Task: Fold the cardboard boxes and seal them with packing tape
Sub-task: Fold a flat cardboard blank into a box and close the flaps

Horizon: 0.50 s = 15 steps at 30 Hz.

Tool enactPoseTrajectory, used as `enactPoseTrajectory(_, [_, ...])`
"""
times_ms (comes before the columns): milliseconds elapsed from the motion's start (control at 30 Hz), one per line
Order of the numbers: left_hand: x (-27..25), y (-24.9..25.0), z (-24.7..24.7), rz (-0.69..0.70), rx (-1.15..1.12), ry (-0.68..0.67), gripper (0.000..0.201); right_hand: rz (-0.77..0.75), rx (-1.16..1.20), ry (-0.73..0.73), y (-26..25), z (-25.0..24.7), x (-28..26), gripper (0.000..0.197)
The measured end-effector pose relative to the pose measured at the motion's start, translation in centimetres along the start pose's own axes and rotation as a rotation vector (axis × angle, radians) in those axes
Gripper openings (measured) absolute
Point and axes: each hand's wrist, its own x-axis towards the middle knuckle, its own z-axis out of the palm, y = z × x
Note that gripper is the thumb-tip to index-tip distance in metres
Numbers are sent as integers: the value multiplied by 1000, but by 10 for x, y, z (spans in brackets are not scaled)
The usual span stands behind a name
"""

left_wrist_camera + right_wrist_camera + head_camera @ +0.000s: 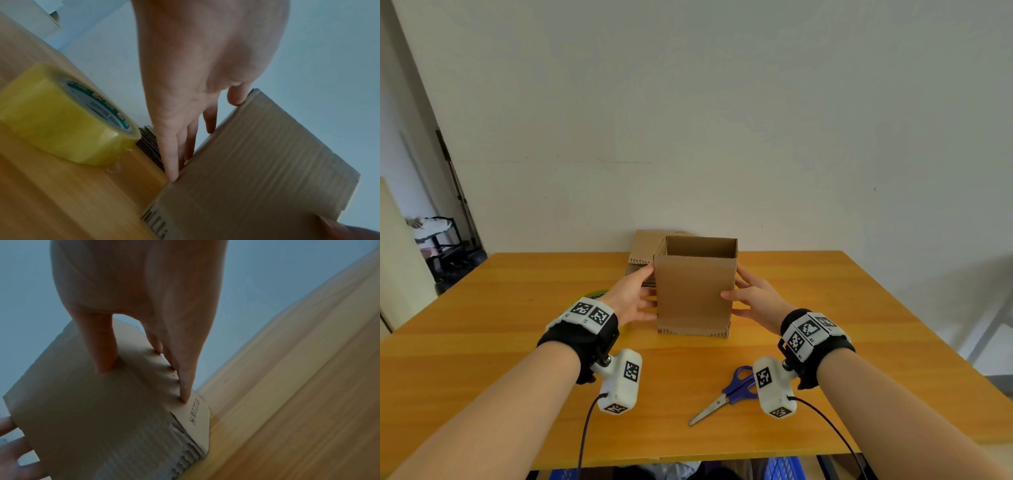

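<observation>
Head view: both hands, left hand (631, 297) and right hand (755, 297), press straight-fingered against box (693, 291) side edges.

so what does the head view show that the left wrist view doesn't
Only the head view shows the scissors on the table, the box's open top, and the right hand flat on its right side. Only the left wrist view shows the whole yellow tape roll lying beside the box, with a loose end. Both show the left hand with straight fingers against the upright cardboard box, and the flat cardboard stack behind.
</observation>
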Motion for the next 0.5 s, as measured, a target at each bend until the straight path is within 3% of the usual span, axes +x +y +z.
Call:
enactPoseTrajectory(300, [2, 7, -2, -28, 19, -41, 66, 58, 115, -60, -4, -3, -3, 81])
enactPoseTrajectory(433, [-1, 8, -4, -33, 2, -43, 70, 108, 136, -12, -8, -6, -2, 55])
enactPoseTrajectory(500, [-2, 7, -5, -33, -7, -49, 70, 123, 138, -6, -10, -4, -2, 55])
